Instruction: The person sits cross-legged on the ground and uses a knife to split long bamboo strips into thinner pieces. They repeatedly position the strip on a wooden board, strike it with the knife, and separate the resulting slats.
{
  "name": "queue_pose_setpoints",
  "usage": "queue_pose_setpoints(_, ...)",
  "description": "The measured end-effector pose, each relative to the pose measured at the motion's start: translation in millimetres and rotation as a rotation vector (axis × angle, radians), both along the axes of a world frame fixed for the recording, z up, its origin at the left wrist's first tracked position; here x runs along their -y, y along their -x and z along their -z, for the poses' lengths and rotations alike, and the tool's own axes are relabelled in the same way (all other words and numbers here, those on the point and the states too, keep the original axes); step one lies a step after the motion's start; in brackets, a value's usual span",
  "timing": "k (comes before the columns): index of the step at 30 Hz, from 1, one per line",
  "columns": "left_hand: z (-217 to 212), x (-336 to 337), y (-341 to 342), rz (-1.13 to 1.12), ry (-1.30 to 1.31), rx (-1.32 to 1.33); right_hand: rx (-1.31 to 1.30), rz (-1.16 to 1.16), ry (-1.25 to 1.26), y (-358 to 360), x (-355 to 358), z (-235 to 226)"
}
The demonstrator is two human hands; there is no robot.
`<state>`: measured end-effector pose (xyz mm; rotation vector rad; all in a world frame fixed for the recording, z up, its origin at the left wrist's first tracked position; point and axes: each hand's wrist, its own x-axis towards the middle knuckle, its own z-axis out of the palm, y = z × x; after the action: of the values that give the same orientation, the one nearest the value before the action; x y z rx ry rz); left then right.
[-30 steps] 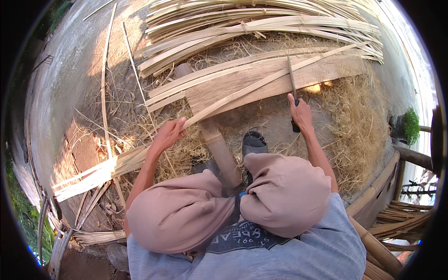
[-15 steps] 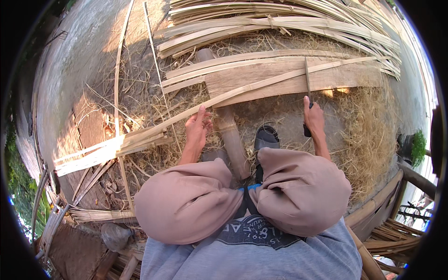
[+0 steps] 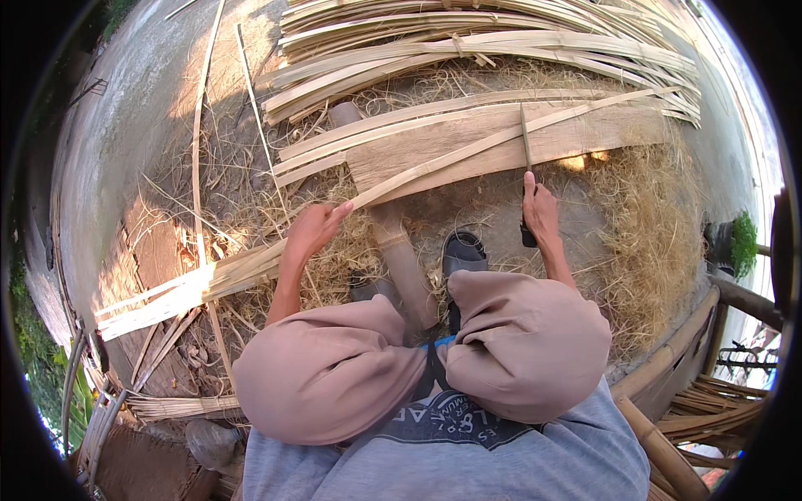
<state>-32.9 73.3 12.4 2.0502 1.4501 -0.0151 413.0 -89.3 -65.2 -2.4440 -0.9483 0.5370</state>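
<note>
A wide heap of split bamboo strips (image 3: 501, 42) lies across the far ground, with loose dry straw (image 3: 652, 217) spread around it and to the right. In front of the heap lies a flat wooden plank (image 3: 434, 159), resting crosswise on a round bamboo pole (image 3: 405, 267) that runs toward the person's knees. One long bamboo strip (image 3: 468, 150) slants across the plank from the upper right down to the lower left, ending among more strips (image 3: 167, 292) on the ground. The left hand (image 3: 313, 230) is closed around this long strip just left of the plank. The right hand (image 3: 541, 213) grips the dark handle of a knife (image 3: 525, 142), whose thin blade stands upright against the strip on the plank. A dark sandal (image 3: 464, 250) shows between the two hands.
</note>
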Motion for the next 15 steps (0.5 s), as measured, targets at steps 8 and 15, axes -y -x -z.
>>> queue_pose_setpoints(8,38,68,-43,0.069,-0.305,0.141,-0.109,-0.493,0.061,136,24,-74)
queue_pose_setpoints(15,24,68,-41,0.056,-0.225,0.177,0.142,0.089,0.018,-67,24,-65)
